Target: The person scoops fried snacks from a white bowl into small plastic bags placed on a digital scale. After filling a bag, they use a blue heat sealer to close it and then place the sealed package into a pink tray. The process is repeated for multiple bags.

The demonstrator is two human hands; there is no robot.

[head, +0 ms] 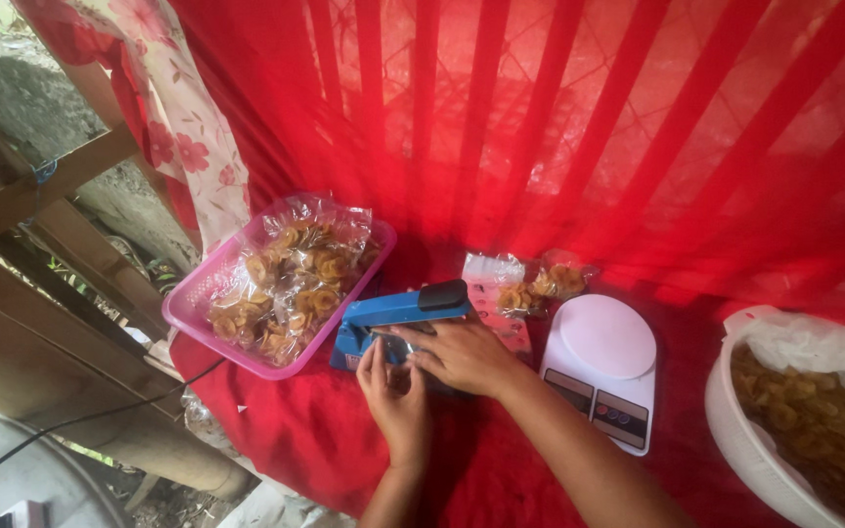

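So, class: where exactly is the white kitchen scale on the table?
In the head view, the white kitchen scale sits right of centre on the red tablecloth, between the blue heat sealer and the white basket of chips.

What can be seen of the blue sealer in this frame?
The sealer is a blue, box-like tabletop machine with a long hinged arm tipped by a black handle. The arm looks raised a little above the base. It sits on the red cloth, between the pink tray of bagged chips and the white scale. The left hand and right hand rest at its front edge, seemingly holding something clear under the arm; that part is hidden. Its casing looks like painted metal or plastic.
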